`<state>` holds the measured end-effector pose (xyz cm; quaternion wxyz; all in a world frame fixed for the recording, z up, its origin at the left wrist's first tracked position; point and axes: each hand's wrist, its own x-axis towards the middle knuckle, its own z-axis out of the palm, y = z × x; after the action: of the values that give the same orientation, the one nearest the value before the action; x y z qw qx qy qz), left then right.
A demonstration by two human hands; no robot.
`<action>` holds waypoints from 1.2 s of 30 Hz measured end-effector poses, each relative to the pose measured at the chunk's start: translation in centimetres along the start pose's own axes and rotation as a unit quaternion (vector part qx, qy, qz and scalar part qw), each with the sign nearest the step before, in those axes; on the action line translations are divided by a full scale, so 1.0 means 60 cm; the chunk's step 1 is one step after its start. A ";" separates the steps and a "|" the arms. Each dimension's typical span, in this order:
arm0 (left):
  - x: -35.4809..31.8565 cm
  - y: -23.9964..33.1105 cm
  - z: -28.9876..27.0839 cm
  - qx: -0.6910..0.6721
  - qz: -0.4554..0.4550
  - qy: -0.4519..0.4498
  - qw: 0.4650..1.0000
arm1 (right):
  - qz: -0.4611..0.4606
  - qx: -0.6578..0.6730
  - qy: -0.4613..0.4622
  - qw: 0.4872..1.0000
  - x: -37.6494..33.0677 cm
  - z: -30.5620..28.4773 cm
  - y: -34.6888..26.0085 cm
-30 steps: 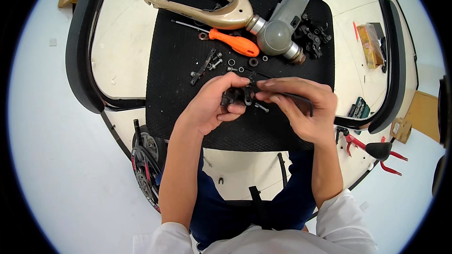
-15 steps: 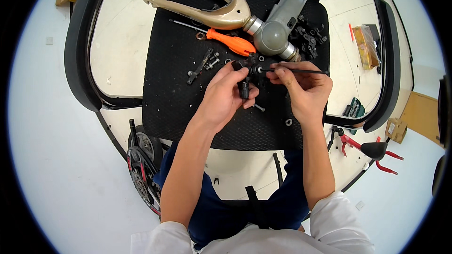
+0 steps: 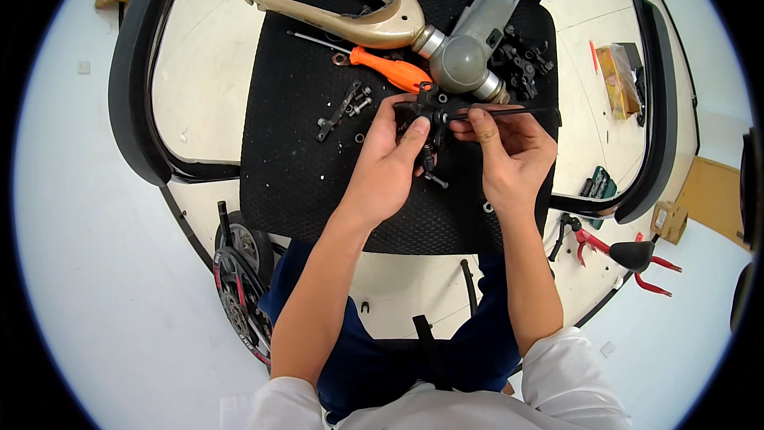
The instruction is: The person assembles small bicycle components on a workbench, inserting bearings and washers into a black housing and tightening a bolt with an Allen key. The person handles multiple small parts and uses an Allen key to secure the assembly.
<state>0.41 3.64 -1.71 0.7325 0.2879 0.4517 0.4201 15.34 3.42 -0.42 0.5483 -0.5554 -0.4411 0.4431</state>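
Note:
On the black chair seat [image 3: 294,191], my left hand [image 3: 378,179] grips a small black metal part [image 3: 434,111] that looks like a bicycle brake caliper, thumb on its near face. My right hand [image 3: 513,161] pinches a long black hex key [image 3: 525,111] lying roughly level, its bent end out to the right. The key's inner end meets the right side of the part; whether it sits in a bolt is hidden by the fingers. Just beyond the part is the handle of an orange screwdriver [image 3: 394,72]. A loose bolt [image 3: 435,181] lies below the part.
Across the seat's far side lie a tan bicycle fork [image 3: 350,25] and a grey metal frame piece [image 3: 463,62]. Black parts [image 3: 521,68] are piled right; a bracket [image 3: 338,111] with bolts lies left. Armrests [image 3: 143,72] flank the seat. A red frame piece [image 3: 593,240] stands on the floor.
My left hand has turned the black part, so its lower arm now points more toward me. The right hand has shifted slightly left, still holding the hex key against the part.

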 end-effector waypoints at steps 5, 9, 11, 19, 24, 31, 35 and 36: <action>0.000 -0.012 0.002 0.023 0.056 0.002 0.998 | 0.014 0.026 0.044 0.999 -0.006 0.011 0.002; 0.005 -0.023 0.004 0.042 0.094 0.003 0.995 | 0.046 0.061 0.094 0.993 -0.012 0.017 0.004; 0.005 -0.022 0.004 0.054 0.096 0.004 0.994 | 0.085 0.097 0.082 0.988 -0.005 0.010 0.005; -0.001 0.005 0.000 0.035 0.033 0.026 0.999 | 0.049 0.055 -0.006 0.997 0.016 -0.026 -0.012; 0.003 0.007 -0.008 -0.017 0.015 0.031 0.999 | 0.023 0.026 -0.065 0.997 0.023 -0.033 -0.009; 0.001 0.020 -0.006 -0.047 -0.057 0.031 0.997 | 0.099 -0.067 -0.121 0.985 0.012 -0.033 -0.025; 0.000 0.016 -0.010 -0.066 -0.091 0.015 0.994 | 0.056 -0.135 -0.165 0.975 0.003 -0.032 -0.026; -0.001 0.016 -0.012 -0.074 -0.100 0.011 0.992 | 0.090 -0.103 -0.165 0.977 0.004 -0.033 -0.031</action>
<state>-0.57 4.10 -1.22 0.7851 0.1814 0.4543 0.3799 17.29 3.26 1.42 0.3656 -0.5658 -0.5168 0.5283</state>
